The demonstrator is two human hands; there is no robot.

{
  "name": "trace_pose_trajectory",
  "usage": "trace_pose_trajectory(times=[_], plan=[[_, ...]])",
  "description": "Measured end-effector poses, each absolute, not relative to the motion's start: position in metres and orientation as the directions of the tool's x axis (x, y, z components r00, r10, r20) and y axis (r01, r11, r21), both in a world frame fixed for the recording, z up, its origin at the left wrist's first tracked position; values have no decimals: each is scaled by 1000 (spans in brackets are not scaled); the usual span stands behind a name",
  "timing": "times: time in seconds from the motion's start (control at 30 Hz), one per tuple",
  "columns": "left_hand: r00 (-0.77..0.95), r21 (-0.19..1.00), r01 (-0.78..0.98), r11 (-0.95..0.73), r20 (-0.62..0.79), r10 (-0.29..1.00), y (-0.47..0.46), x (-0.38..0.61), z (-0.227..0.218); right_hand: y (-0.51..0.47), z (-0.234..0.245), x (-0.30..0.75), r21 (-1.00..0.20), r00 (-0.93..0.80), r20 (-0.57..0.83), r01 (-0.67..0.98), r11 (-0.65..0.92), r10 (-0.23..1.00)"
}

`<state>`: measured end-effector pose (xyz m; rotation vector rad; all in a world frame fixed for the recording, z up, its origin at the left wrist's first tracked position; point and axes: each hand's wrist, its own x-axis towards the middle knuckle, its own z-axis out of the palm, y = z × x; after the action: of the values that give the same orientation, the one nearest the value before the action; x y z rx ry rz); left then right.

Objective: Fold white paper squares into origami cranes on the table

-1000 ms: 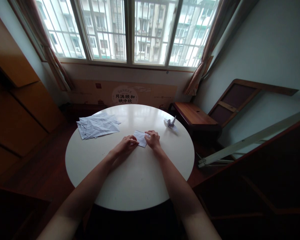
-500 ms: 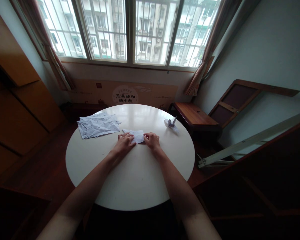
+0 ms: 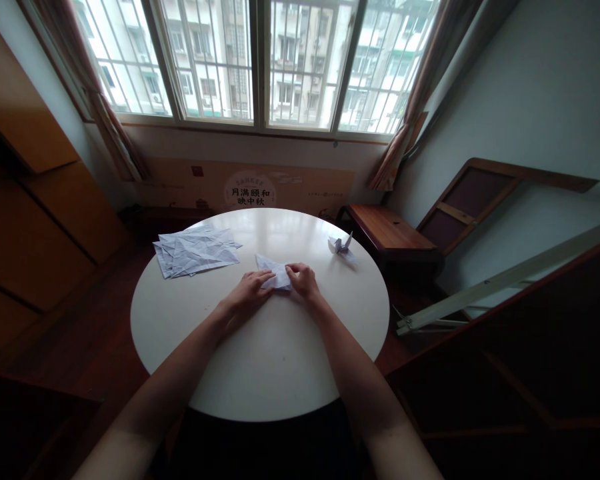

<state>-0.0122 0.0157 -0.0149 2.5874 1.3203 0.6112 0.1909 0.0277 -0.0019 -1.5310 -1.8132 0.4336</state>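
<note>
A folded sheet of white paper (image 3: 281,274) lies on the round white table, with a pointed corner standing out at its far left. My left hand (image 3: 255,284) is at its left edge, fingers over the top and thumb near the front edge, holding it. At the right edge my right hand (image 3: 303,277) pinches the paper between thumb and bent fingers. Part of the sheet is hidden beneath my fingers. A folded paper crane (image 3: 343,248) sits on the table beyond my right hand, touched by neither hand.
Several creased paper sheets (image 3: 195,252) lie stacked at the table's left. The round white table (image 3: 260,360) spans the space in front of me. A wooden bench (image 3: 395,227) stands behind it on the right, below the window.
The folded paper has turned or been refolded: its far left side now shows a sharper point. My left hand has shifted slightly right and down; my right hand has barely moved.
</note>
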Motion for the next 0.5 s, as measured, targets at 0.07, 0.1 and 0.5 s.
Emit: trace_pose_trajectory(times=[0.07,0.1,0.5], plan=[[536,338,717,-609,291,792,11,-11,-8,27,0,191,-680,-31,299,694,236,954],[536,341,714,-611,296,791,9,-11,-5,27,0,192,-690,-28,293,685,232,956],[413,285,821,-494,300,860,13,-14,-6,33,-5,192,-772,-3,342,569,283,940]])
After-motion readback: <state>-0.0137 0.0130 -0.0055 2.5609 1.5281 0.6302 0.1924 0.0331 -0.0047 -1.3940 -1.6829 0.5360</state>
